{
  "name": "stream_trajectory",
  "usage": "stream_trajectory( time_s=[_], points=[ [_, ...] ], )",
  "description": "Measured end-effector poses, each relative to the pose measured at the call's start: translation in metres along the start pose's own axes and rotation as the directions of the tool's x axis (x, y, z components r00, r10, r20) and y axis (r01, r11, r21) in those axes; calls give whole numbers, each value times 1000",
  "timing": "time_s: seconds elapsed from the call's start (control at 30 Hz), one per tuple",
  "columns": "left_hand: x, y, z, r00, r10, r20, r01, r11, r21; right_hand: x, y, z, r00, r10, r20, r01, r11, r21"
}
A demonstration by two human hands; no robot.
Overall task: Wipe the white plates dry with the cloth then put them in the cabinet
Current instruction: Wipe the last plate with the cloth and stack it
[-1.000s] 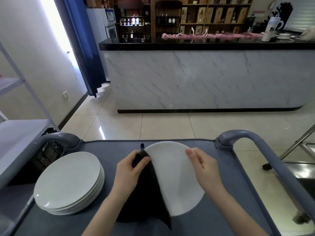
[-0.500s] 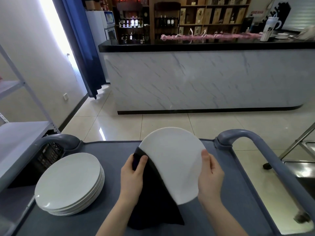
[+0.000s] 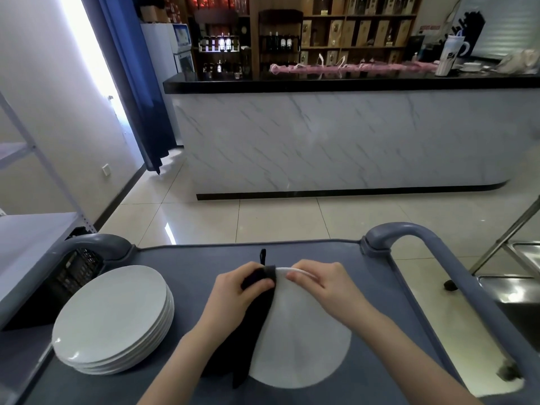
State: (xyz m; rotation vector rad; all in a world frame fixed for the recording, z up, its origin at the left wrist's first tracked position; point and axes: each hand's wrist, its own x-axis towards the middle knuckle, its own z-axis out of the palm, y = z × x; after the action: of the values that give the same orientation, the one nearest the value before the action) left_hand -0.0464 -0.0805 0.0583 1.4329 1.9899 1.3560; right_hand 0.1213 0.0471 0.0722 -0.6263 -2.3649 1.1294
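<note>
A white plate (image 3: 301,343) lies low over the grey cart top (image 3: 380,302), its far rim lifted a little. My right hand (image 3: 324,283) grips that far rim with curled fingers. My left hand (image 3: 236,293) holds a black cloth (image 3: 248,331) folded over the plate's left edge, thumb on top. The cloth hangs down over the plate's left side; its loop sticks out beyond the rim. A stack of several white plates (image 3: 114,320) sits at the cart's left.
The cart has raised grey handles at the far left (image 3: 96,244) and right (image 3: 409,232). A grey shelf rack (image 3: 35,229) stands to the left, a steel sink (image 3: 523,287) to the right. A marble-fronted counter (image 3: 336,141) stands across the tiled floor.
The plate has gone from held up and tilted to nearly flat on the cart. My right hand moved from its right edge to the far rim, close to my left hand.
</note>
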Motion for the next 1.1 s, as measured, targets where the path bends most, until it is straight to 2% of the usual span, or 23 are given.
stream_trajectory(
  time_s=[0.07, 0.13, 0.23, 0.3, 0.37, 0.47, 0.63, 0.73, 0.8, 0.9, 1.0, 1.07, 1.1],
  points=[
    [-3, -4, 3, 998, -34, -47, 32, 999, -33, -5, 0, 2, 995, -17, -96, 19, 1000, 19],
    [-5, -10, 2, 984, -104, -144, 89, 990, -108, -10, 1, 4, 967, 35, -254, -7, 994, 113],
    [-13, -17, 5, 922, -273, -273, 177, 928, -329, -18, 2, 14, 842, 257, -475, -88, 933, 350],
    [-21, -19, 12, 886, -365, -287, 209, 866, -454, -21, 0, 24, 759, 390, -521, -108, 865, 490],
    [-26, -19, 13, 879, -385, -282, 214, 847, -487, -22, -1, 26, 744, 407, -530, -103, 853, 512],
    [-23, -20, 0, 923, -295, -247, 186, 904, -385, -17, -3, 10, 844, 277, -459, -100, 922, 373],
    [-2, -6, -17, 991, -82, -102, 71, 992, -106, -1, -7, -12, 973, 64, -220, -32, 989, 147],
    [6, 0, -12, 1000, -29, 9, 30, 1000, -9, 3, -8, -5, 997, 20, -70, -13, 996, 92],
    [8, 0, -9, 999, -35, -5, 35, 999, -1, 1, -9, -2, 993, 7, -116, 5, 994, 106],
    [8, -5, -10, 982, -87, -166, 81, 996, -42, -5, -6, 3, 954, 55, -295, 0, 983, 185],
    [-3, -12, 0, 913, -279, -298, 174, 926, -334, -11, -2, 16, 835, 267, -481, -71, 919, 387],
    [-14, -17, 9, 866, -403, -295, 229, 845, -484, -13, 4, 24, 780, 369, -505, -102, 872, 479],
    [-19, -20, 12, 854, -430, -293, 245, 829, -503, -14, 8, 25, 786, 378, -489, -120, 870, 478]
  ],
)
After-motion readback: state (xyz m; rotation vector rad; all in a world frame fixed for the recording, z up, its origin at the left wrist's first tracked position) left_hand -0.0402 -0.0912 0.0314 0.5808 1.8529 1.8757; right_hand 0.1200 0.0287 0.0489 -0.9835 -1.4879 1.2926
